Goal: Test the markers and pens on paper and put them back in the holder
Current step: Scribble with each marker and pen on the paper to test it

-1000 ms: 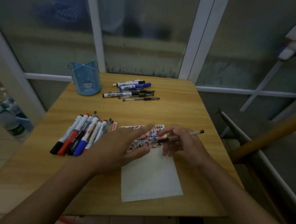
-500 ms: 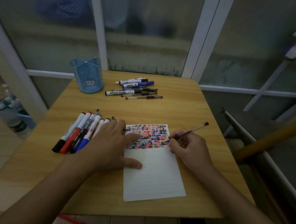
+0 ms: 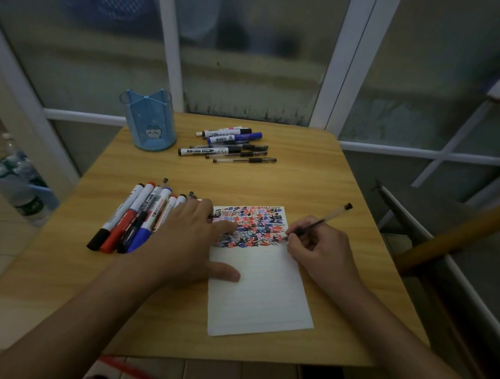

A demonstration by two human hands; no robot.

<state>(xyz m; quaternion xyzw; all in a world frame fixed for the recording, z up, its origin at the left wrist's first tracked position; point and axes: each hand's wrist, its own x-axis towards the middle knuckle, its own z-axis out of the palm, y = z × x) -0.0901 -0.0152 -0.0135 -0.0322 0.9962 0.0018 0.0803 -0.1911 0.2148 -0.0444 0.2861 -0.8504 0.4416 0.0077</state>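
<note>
A white sheet of paper (image 3: 261, 295) lies on the wooden table (image 3: 287, 180), its top strip filled with red, blue and black scribbles. My right hand (image 3: 321, 246) grips a thin black pen (image 3: 326, 219) with its tip on the right edge of the scribbled strip. My left hand (image 3: 191, 244) lies flat, fingers spread, pressing the paper's left edge. A pile of markers (image 3: 133, 217) lies just left of that hand. A second group of markers and pens (image 3: 231, 147) lies further back. The blue pen holder (image 3: 150, 121) stands at the back left and looks empty.
Glass panels with white frames close off the table's far side. A wooden rail (image 3: 456, 237) and a metal bar slant in at the right. Water bottles (image 3: 18, 181) stand on the floor at the left. A red object (image 3: 132, 369) lies below the table's near edge.
My right hand brought the pen down from above the paper and set its tip on the scribbled strip. My left hand settled flat on the paper's left edge.
</note>
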